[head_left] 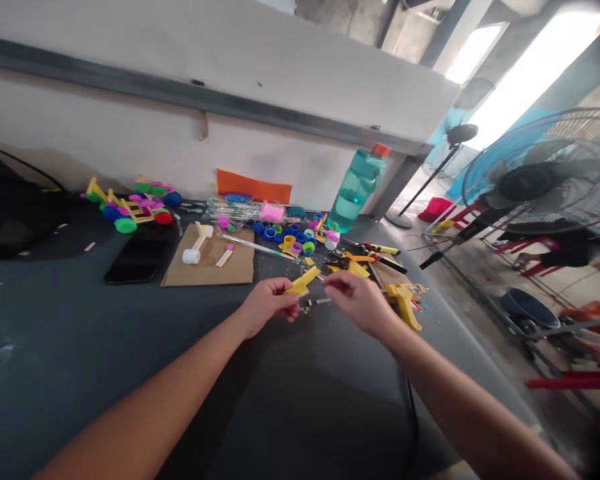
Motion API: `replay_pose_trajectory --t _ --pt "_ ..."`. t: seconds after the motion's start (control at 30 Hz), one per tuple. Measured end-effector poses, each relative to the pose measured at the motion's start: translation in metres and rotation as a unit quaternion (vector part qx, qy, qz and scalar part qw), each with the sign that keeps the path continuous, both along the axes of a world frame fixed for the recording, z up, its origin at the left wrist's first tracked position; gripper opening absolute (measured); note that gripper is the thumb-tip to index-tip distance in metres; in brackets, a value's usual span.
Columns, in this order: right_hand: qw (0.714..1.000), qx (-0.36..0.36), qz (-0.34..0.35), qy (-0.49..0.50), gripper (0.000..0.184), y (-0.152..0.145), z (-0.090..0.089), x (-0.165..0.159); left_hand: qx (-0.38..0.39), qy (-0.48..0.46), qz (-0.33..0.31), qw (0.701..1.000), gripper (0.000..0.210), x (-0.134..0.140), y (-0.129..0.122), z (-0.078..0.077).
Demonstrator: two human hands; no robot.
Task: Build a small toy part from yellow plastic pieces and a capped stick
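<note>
My left hand (270, 307) pinches a yellow strip (304, 281) between thumb and fingers, above the dark table (190, 347). To the right of it, my right hand (357, 300) is closed, fingertips together close to the strip's far end. Something thin and pale may be in those fingertips, too small to make out. Below and between the hands lies a thin stick-like tool (321, 301). A yellow glue gun (405, 305) rests just right of my right hand, and more yellow pieces (359, 269) lie behind it.
Coloured bottle caps (289, 241) are scattered behind my hands. Pliers and cutters (375, 259) lie at the right, near a teal bottle (356, 193). Cardboard (240, 270), a phone (139, 257) and small cap-wheeled models (135, 208) are at the left. A large fan (530, 180) stands beyond the table.
</note>
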State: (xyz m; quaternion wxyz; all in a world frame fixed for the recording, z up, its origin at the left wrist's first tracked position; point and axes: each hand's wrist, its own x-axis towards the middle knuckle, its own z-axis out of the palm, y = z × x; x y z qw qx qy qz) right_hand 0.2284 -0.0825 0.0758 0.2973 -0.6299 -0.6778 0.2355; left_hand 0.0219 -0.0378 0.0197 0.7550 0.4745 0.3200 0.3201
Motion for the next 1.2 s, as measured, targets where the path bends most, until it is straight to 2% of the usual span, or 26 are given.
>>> replay_pose_trajectory --t 0.13,0.33,0.47,0.6,0.83,1.03,1.2 --pt "0.994 -0.041 0.006 0.099 0.016 -0.016 -0.018 -0.026 0.011 0.007 -0.027 1.000 0.028 0.004 -0.009 0.004" --pt "0.966 -0.107 -0.025 0.234 0.023 -0.016 -0.031 -0.018 -0.001 0.008 -0.050 0.999 0.028 0.011 -0.015 0.006" --pt "0.948 -0.095 -0.038 0.302 0.025 -0.018 -0.036 -0.013 -0.046 -0.025 -0.034 0.998 0.033 0.009 -0.011 0.004" --pt "0.940 -0.092 -0.050 0.324 0.023 -0.018 -0.036 -0.010 -0.050 -0.030 -0.043 0.997 0.031 0.005 -0.008 0.002" --pt "0.935 -0.101 -0.054 0.336 0.023 -0.018 -0.039 -0.012 0.012 0.038 -0.083 0.996 0.027 0.009 -0.014 0.006" --pt "0.934 -0.110 -0.055 0.335 0.024 -0.019 -0.035 -0.016 0.038 0.058 -0.054 0.996 0.024 0.011 -0.014 0.004" --pt "0.909 -0.125 -0.039 0.396 0.020 -0.019 -0.031 -0.017 0.025 0.056 -0.021 0.998 0.023 0.008 -0.011 0.003"
